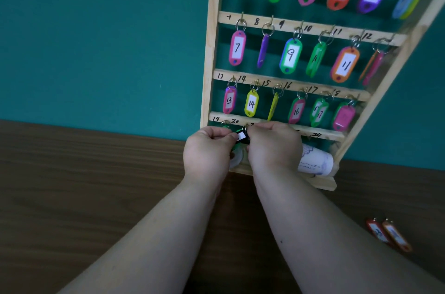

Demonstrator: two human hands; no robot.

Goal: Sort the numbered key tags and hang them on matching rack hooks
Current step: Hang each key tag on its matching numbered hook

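Note:
A wooden key rack (212, 57) stands against the teal wall, its rails marked with handwritten numbers. Coloured tags hang on most hooks, among them 7 (237, 48), 9 (290, 55), 11 (344, 65) and 14 (251, 103). At the bottom rail, near the hook marked 20, my left hand (208, 151) and my right hand (273, 147) pinch a black tag (242, 137) with a white label between them. A green tag hangs just behind it, mostly hidden. Two loose tags, red (378, 232) and orange (396, 237), lie on the table at the right.
The rack stands on a dark wooden table (96, 197). A rolled white paper (315, 161) lies on the rack's base behind my right hand. The hook marked 24 (316, 135) on the bottom rail carries no tag.

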